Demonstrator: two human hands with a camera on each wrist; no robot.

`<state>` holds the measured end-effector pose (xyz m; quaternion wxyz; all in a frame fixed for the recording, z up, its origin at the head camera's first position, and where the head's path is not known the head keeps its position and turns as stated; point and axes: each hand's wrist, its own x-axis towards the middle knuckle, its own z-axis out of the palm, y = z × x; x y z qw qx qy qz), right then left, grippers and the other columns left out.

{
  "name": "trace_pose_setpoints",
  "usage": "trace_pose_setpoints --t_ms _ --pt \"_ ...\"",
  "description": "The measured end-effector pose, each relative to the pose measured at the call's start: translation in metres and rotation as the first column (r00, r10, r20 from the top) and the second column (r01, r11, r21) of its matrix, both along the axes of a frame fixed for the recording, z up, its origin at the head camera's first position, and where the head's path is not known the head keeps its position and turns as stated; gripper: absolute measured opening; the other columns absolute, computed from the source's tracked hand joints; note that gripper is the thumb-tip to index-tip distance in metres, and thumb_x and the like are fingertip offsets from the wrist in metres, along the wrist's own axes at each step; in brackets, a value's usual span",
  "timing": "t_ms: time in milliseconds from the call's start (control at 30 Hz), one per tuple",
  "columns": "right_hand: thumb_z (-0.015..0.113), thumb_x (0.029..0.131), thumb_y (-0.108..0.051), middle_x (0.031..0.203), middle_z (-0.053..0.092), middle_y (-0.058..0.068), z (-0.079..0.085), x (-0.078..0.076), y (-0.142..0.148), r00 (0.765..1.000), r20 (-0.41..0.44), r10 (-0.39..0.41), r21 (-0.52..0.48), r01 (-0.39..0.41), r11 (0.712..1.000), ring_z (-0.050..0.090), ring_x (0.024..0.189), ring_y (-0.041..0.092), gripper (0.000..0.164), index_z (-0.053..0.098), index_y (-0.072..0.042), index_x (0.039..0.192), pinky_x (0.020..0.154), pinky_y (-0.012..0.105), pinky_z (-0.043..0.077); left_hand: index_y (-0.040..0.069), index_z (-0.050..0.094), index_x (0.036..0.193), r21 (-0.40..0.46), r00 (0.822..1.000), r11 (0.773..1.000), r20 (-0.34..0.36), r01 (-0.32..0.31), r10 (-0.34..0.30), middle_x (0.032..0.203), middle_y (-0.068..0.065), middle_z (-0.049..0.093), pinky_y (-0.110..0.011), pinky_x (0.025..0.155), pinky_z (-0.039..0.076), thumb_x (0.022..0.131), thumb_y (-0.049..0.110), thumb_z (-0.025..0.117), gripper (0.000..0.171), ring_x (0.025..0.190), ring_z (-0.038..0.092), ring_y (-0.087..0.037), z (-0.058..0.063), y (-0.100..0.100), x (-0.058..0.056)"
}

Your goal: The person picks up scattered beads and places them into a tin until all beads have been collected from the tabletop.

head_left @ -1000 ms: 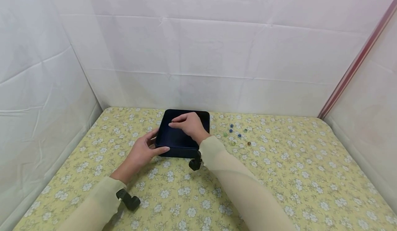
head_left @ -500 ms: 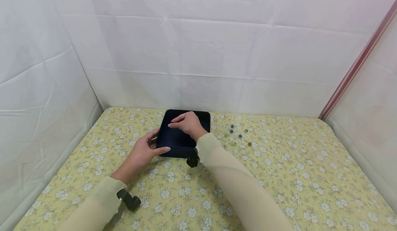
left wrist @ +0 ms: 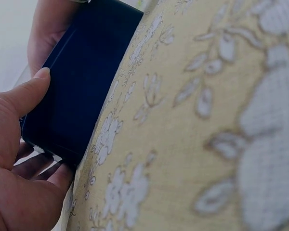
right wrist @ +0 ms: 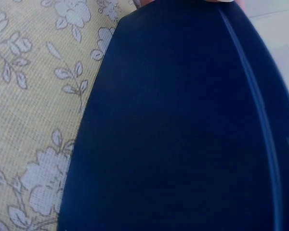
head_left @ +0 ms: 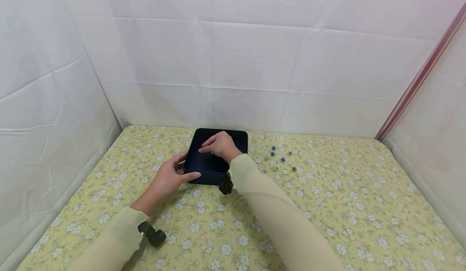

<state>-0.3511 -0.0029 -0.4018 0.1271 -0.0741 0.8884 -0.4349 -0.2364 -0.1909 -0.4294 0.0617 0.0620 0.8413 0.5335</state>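
The left hand (head_left: 165, 178) grasps the navy square box (head_left: 211, 178) at its near left corner: the thumb presses on the front wall at the rim, and the other fingers go around the side wall. The right hand (head_left: 221, 145) is over the opening of this box, to the right of the left hand and a little beyond it. Its thumb and fingers are brought together as in a pinch, but whether something small is between them I cannot tell; the right wrist view shows mostly the outer wall of the box.

To the right of the right hand, outside the box, glass marbles lie scattered on the flowered tablecloth (head_left: 349, 206). I count three blue ones, among them the blue marble (head_left: 282, 159), three greenish ones, among them the light green marble (head_left: 266, 158), and one brown marble (head_left: 294, 169), which is the farthest from the hand. Near the right sleeve (head_left: 244, 168) there may be one more, too faint to be sure.

In my judgement, the work is only partly done, because these marbles lie apart from the box. What is already inside cannot be counted: the right hand covers part of the dark floor.
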Motion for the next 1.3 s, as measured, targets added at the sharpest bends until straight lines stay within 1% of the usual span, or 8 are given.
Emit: trace_pose_setpoints --t_ms 133,267,433,533,700,1033,1300 --pt "0.089 0.082 -0.028 0.097 0.077 -0.003 0.0003 -0.001 -0.0002 1.0 0.002 0.007 0.027 -0.007 1.0 0.067 0.081 0.015 0.01 0.086 -0.021 0.088 0.071 0.029 0.056 0.022 0.022 0.166 0.007 1.0 1.0 0.003 0.001 -0.001 0.168 -0.012 0.031 -0.05 0.109 0.051 0.092 0.04 0.079 0.095 0.149 0.041 -0.038 -0.0016 -0.0002 -0.0012" --pt "0.089 0.081 -0.028 0.096 0.077 -0.002 -0.0005 -0.0028 -0.0008 1.0 0.006 0.013 0.062 -0.013 0.998 0.066 0.081 0.016 0.011 0.086 -0.021 0.088 0.069 0.029 0.055 0.021 0.022 0.166 0.008 1.0 1.0 0.011 -0.005 0.005 0.168 -0.013 0.03 -0.051 0.111 0.05 0.092 0.039 0.079 0.095 0.15 0.04 -0.038 -0.0003 0.0004 -0.0007" --pt "0.09 0.08 -0.028 0.103 0.078 -0.002 -0.0011 -0.0043 -0.0019 1.0 0.005 0.02 0.111 -0.02 0.994 0.067 0.086 0.015 0.012 0.086 -0.02 0.087 0.076 0.031 0.058 0.02 0.022 0.166 0.004 1.0 1.0 0.012 -0.01 0.01 0.168 -0.014 0.029 -0.052 0.112 0.049 0.092 0.037 0.078 0.094 0.15 0.039 -0.039 0.0021 0.002 0.0002" --pt "0.09 0.08 -0.028 0.108 0.078 -0.002 -0.0019 -0.0045 -0.0021 0.999 -0.005 0.032 0.136 -0.031 0.99 0.068 0.09 0.015 0.012 0.086 -0.02 0.089 0.081 0.032 0.06 0.019 0.021 0.166 -0.002 1.0 1.0 0.013 -0.009 0.01 0.168 -0.014 0.029 -0.052 0.111 0.049 0.093 0.037 0.078 0.094 0.15 0.039 -0.039 0.0024 0.0029 0.0003" --pt "0.09 0.081 -0.028 0.112 0.077 -0.002 -0.0021 -0.003 -0.002 0.999 -0.014 0.051 0.172 -0.048 0.984 0.069 0.097 0.017 0.014 0.086 -0.021 0.092 0.086 0.033 0.06 0.02 0.021 0.166 -0.01 1.0 1.0 0.008 -0.007 0.007 0.168 -0.014 0.029 -0.051 0.111 0.05 0.093 0.037 0.078 0.094 0.149 0.039 -0.039 0.0017 0.0025 0.0006" --pt "0.089 0.082 -0.027 0.114 0.077 -0.001 0.0001 -0.0006 -0.0037 0.998 -0.009 0.065 0.193 -0.062 0.979 0.068 0.108 0.02 0.014 0.086 -0.019 0.093 0.095 0.036 0.059 0.02 0.022 0.166 -0.003 1.0 1.0 -0.002 -0.001 0.001 0.168 -0.014 0.03 -0.052 0.111 0.049 0.093 0.038 0.078 0.094 0.149 0.04 -0.039 -0.0001 0.0003 0.0001" --pt "0.089 0.082 -0.027 0.112 0.078 -0.002 0.0023 -0.0001 -0.0049 0.997 -0.025 0.069 0.201 -0.063 0.978 0.068 0.11 0.02 0.015 0.086 -0.019 0.094 0.096 0.035 0.059 0.019 0.021 0.166 -0.006 1.0 1.0 -0.006 -0.003 0.003 0.168 -0.015 0.029 -0.053 0.111 0.049 0.093 0.037 0.078 0.094 0.149 0.039 -0.04 -0.0001 0.0 0.0"
